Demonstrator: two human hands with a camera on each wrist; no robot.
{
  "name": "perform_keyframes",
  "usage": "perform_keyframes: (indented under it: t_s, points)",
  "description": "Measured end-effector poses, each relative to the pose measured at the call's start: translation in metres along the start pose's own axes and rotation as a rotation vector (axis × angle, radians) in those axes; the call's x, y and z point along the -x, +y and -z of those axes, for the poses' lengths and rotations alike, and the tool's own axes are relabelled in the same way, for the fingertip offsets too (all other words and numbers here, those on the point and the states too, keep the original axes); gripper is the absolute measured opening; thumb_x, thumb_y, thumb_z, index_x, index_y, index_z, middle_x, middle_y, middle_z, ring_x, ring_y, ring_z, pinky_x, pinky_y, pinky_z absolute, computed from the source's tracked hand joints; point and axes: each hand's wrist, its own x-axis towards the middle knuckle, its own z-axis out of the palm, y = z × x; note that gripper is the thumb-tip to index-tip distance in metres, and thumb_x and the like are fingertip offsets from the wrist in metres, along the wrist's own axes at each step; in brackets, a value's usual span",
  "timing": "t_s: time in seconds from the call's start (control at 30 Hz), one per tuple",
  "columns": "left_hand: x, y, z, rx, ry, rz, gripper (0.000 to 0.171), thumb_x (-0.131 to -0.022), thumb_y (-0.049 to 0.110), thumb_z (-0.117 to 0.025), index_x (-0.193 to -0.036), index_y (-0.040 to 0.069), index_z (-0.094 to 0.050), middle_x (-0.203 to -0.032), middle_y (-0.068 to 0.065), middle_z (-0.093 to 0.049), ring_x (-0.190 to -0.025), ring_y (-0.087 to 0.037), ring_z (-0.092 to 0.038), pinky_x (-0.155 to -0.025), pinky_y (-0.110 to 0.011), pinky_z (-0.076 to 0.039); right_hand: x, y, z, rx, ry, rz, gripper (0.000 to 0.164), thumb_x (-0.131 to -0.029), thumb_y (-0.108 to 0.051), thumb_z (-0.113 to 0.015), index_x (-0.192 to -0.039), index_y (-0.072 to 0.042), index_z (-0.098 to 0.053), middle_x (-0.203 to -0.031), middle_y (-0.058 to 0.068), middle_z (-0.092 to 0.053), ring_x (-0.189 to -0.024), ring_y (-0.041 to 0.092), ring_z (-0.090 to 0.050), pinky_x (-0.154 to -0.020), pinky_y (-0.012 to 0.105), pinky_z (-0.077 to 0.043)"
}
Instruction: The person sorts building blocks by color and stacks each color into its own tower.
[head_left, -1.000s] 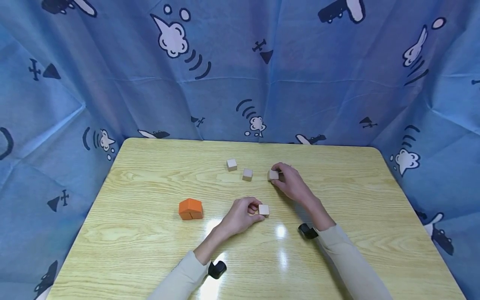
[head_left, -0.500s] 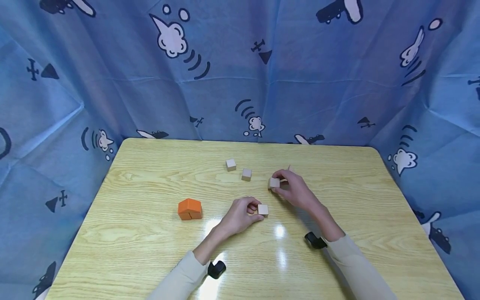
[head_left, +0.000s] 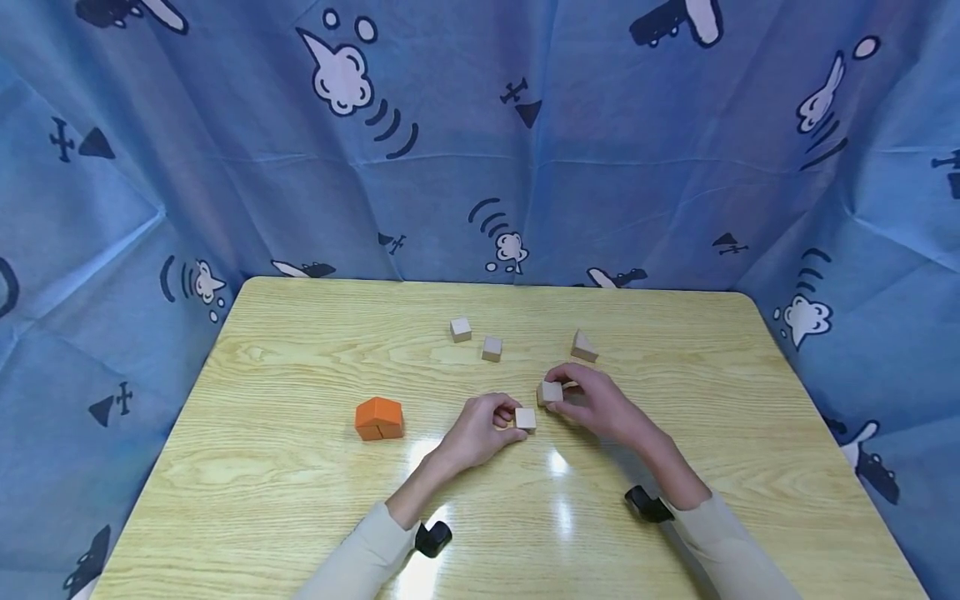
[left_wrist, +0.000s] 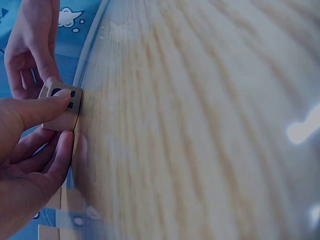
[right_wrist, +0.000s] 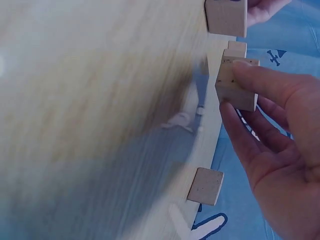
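In the head view my left hand (head_left: 480, 433) pinches a small pale wooden cube (head_left: 525, 419) on the table, thumb on the near side and fingers on the far side. A dark printed mark shows on that cube's face (left_wrist: 67, 104) in the left wrist view, partly covered by the thumb. My right hand (head_left: 600, 404) grips a second wooden cube (head_left: 550, 393), just beyond and right of the first. The right wrist view shows this second cube (right_wrist: 237, 95) between thumb and fingertips. A narrow gap separates the two cubes in the head view.
Two loose wooden cubes, one farther back (head_left: 461, 330) and one closer (head_left: 492, 349), lie at the middle rear. A wedge-shaped wooden block (head_left: 583, 347) sits behind my right hand. Orange blocks (head_left: 378, 418) form a house shape at left. A blue curtain (head_left: 450, 167) hangs beyond the table (head_left: 285, 358).
My right hand has drawn its cube nearer, from the back toward the cube in my left hand. This uncovers the wedge-shaped block behind it. The left hand keeps its place.
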Motion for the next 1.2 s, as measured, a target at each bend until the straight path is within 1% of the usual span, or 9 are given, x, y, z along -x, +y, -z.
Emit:
perform_keyframes:
  t_s: [0.13,0.33,0.5,0.67,0.77,1.0,1.1,1.2]
  points:
    - [0.0,0.001,0.001,0.001,-0.002,0.015,0.027,-0.085,0.004,-0.084,-0.107,-0.004,-0.071,-0.093,-0.007,-0.068,-0.083,-0.016,-0.064,-0.075,-0.021,-0.055,0.005,-0.001,-0.002,0.0,-0.033,0.009,0.031,-0.091,-0.003,-0.078,-0.12,-0.003,-0.065,-0.116,0.008,-0.066,-0.11,0.027,-0.065,-0.094,0.042,-0.057]
    - [-0.001,0.0,0.002,0.001,0.003,0.017,0.027,-0.085,0.004,-0.085,-0.107,-0.004,-0.072,-0.093,-0.006,-0.068,-0.083,-0.013,-0.062,-0.075,-0.021,-0.056,0.01,-0.004,-0.006,-0.001,-0.082,0.011,0.031,-0.092,-0.005,-0.078,-0.12,-0.004,-0.065,-0.115,0.007,-0.066,-0.108,0.024,-0.066,-0.093,0.04,-0.057]
    - [-0.001,0.0,0.002,0.01,-0.004,0.022,0.027,-0.085,0.004,-0.084,-0.107,-0.004,-0.071,-0.095,-0.009,-0.069,-0.083,-0.015,-0.063,-0.075,-0.021,-0.056,0.015,-0.006,-0.009,-0.006,-0.097,-0.003,0.03,-0.092,-0.008,-0.078,-0.12,-0.005,-0.065,-0.115,0.006,-0.066,-0.106,0.023,-0.067,-0.092,0.041,-0.057]
    - [0.0,0.0,0.001,0.016,-0.009,0.016,0.027,-0.085,0.003,-0.084,-0.107,-0.004,-0.071,-0.096,-0.01,-0.069,-0.085,-0.018,-0.065,-0.075,-0.021,-0.055,0.018,-0.006,-0.011,-0.015,-0.112,-0.002,0.031,-0.093,-0.008,-0.077,-0.121,-0.003,-0.064,-0.116,0.009,-0.066,-0.105,0.026,-0.068,-0.091,0.043,-0.058]
    - [0.0,0.001,0.001,0.015,-0.011,0.014,0.026,-0.085,0.003,-0.084,-0.107,-0.004,-0.071,-0.096,-0.01,-0.069,-0.085,-0.019,-0.065,-0.075,-0.021,-0.055,0.019,-0.005,-0.012,-0.009,-0.117,-0.006,0.032,-0.093,-0.008,-0.077,-0.121,-0.003,-0.064,-0.116,0.01,-0.066,-0.104,0.027,-0.068,-0.09,0.043,-0.058]
    - [-0.001,0.001,0.001,0.024,-0.007,0.015,0.027,-0.084,0.002,-0.084,-0.107,-0.004,-0.071,-0.094,-0.009,-0.068,-0.083,-0.017,-0.064,-0.075,-0.021,-0.055,0.019,-0.005,-0.015,-0.008,-0.129,-0.057,0.033,-0.092,-0.009,-0.079,-0.122,-0.007,-0.065,-0.116,0.006,-0.065,-0.106,0.023,-0.068,-0.092,0.039,-0.058]
    - [-0.001,0.0,0.001,0.03,-0.005,0.014,0.026,-0.084,0.002,-0.084,-0.106,-0.004,-0.071,-0.094,-0.01,-0.068,-0.083,-0.016,-0.064,-0.074,-0.021,-0.055,0.019,-0.006,-0.015,0.0,-0.13,-0.047,0.034,-0.093,-0.014,-0.079,-0.123,-0.007,-0.065,-0.116,0.005,-0.066,-0.107,0.023,-0.067,-0.093,0.04,-0.057]
    - [0.0,-0.001,0.001,0.032,-0.006,0.011,0.027,-0.084,0.002,-0.084,-0.106,-0.004,-0.071,-0.095,-0.01,-0.068,-0.083,-0.017,-0.064,-0.075,-0.021,-0.055,0.018,-0.008,-0.013,0.001,-0.132,-0.03,0.04,-0.094,-0.024,-0.078,-0.126,-0.005,-0.064,-0.12,0.006,-0.066,-0.11,0.023,-0.066,-0.094,0.041,-0.056]
